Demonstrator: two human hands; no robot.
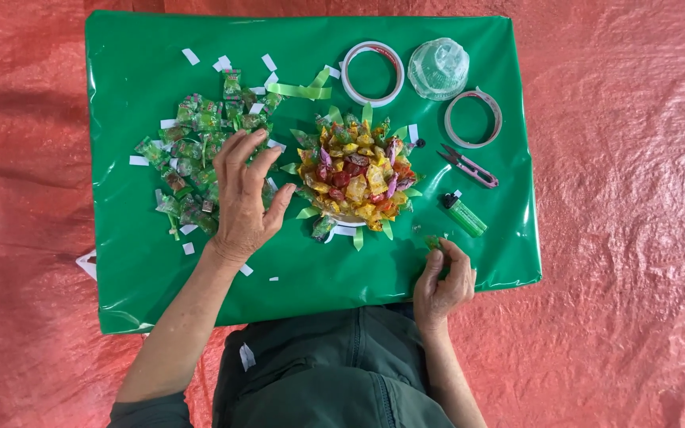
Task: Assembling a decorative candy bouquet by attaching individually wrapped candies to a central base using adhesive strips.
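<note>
My left hand point(243, 194) hovers with fingers spread over a heap of green-wrapped candies point(196, 154) on the green board point(144, 63). It holds nothing that I can see. My right hand point(441, 281) rests near the board's front edge and pinches a small green candy point(434, 242) between thumb and fingers. Between both hands sits a round mound of yellow, red and purple wrapped candies point(358, 174) ringed with green strips.
Two tape rolls point(372, 73) point(473, 119), a clear plastic dome point(438, 68), small snips point(468, 166) and a green lighter point(463, 214) lie at the right. White paper scraps point(190, 56) dot the board. Red sheeting point(628, 238) surrounds it.
</note>
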